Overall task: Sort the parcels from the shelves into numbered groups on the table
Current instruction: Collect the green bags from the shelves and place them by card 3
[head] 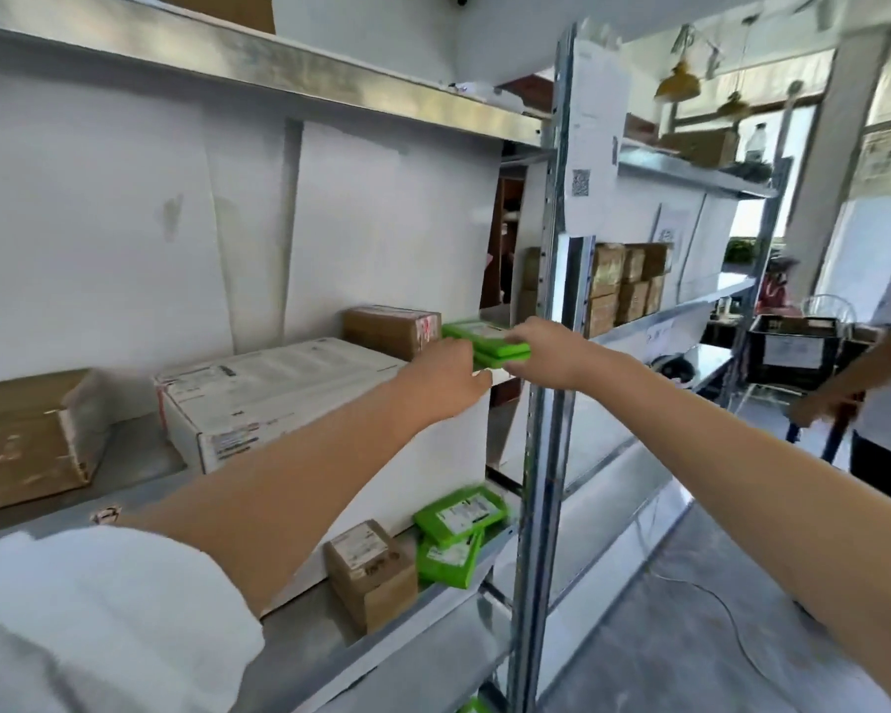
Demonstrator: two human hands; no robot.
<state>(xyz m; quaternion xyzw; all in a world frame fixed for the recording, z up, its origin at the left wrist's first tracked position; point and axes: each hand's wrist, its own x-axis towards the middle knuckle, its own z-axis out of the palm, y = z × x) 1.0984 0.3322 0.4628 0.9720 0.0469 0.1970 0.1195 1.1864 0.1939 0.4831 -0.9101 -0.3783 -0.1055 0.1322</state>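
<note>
green parcels (487,341) | two flat, stacked | shelf's right end, beside brown box (391,329) | both hands touching

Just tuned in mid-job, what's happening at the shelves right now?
A person is reaching with both bare hands to the green parcels stacked at the end of the middle shelf. The right hand grips the stack's right end; the left hand touches its left side. The stack sits beside a brown box and a large white box. More green parcels wait on the shelf below. No sorting table is in view.
</note>
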